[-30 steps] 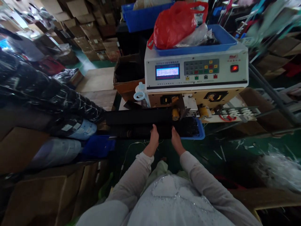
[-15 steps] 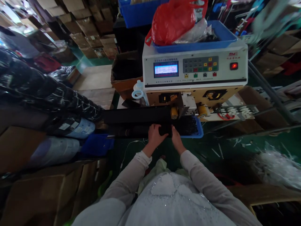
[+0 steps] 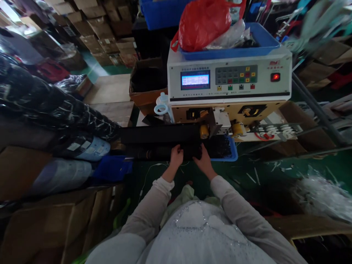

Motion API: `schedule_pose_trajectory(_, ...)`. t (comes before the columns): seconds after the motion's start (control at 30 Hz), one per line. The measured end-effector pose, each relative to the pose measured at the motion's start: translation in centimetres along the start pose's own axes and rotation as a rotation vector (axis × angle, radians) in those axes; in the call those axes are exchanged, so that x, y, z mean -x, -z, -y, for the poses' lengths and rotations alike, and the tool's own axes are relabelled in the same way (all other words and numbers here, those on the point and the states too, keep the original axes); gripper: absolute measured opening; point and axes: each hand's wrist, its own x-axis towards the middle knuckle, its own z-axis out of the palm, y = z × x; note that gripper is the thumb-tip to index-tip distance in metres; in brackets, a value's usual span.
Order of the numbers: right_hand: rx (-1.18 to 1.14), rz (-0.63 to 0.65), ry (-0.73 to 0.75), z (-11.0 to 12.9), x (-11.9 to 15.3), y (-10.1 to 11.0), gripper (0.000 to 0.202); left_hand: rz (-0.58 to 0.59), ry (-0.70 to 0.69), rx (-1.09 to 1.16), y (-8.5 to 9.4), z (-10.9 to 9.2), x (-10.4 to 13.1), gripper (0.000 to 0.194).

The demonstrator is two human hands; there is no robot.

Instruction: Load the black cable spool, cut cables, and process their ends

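Note:
In front of the machine runs a long black trough (image 3: 159, 135), with dark black pieces lying along its near side. My left hand (image 3: 176, 157) is closed at the trough's near edge, its fingers curled and thumb bent in. A short way to the right, my right hand (image 3: 204, 160) is closed too, thumb pointing left and fingers reaching up over black material. What lies in the fingers is too dark to name. To the right of that hand, a blue tray (image 3: 233, 149) holds small black pieces, below the yellow rollers (image 3: 204, 131) of the machine.
The white wire-cutting machine (image 3: 229, 82) has a lit screen, keys and a red switch. A red plastic bag (image 3: 205, 25) lies in a blue tray on its top. Black-wrapped rolls (image 3: 63, 113) and cardboard boxes (image 3: 35, 227) stand left. Clear plastic (image 3: 324, 194) lies right.
My hands have moved apart a little: the left shifted left and its fingers curled in, while the right thumb now points left. The view has shifted slightly.

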Motion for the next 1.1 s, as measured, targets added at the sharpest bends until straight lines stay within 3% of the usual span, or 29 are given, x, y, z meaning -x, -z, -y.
schedule_pose_trajectory(0.17, 0.102, -0.066, -0.043, 0.7, -0.4, -0.1, 0.082, 0.031, 0.027, -0.002, 0.3, -0.3, 0.3, 0.031)
schedule_pose_trajectory(0.27, 0.098, -0.084, -0.048, 0.9, -0.6, -0.2, 0.076, 0.030, -0.040, -0.062, 1.4, -1.1, 1.3, 0.033)
schedule_pose_trajectory(0.4, 0.106, -0.064, -0.049, 1.2, -0.5, -0.3, 0.069, 0.063, -0.260, -0.483, 2.8, -2.1, 2.8, 0.018)
schedule_pose_trajectory(0.5, 0.093, -0.049, -0.042, 1.5, -0.4, -0.3, 0.068, 0.098, -0.263, -0.671, 2.8, -2.5, 3.2, 0.012)
schedule_pose_trajectory(0.7, 0.068, -0.038, -0.043, 1.7, -0.4, -0.3, 0.068, 0.183, -0.191, -0.730, 2.5, -2.7, 2.4, 0.009)
schedule_pose_trajectory(0.97, 0.059, -0.054, -0.096, 2.1, -0.6, 0.1, 0.068, 0.153, -0.352, -0.809, 6.5, -4.7, 2.0, 0.013)
schedule_pose_trajectory(1.1, 0.047, -0.079, -0.094, 2.2, -0.6, -0.1, 0.066, 0.134, -0.419, -0.772, 4.8, -5.9, 1.5, 0.013)
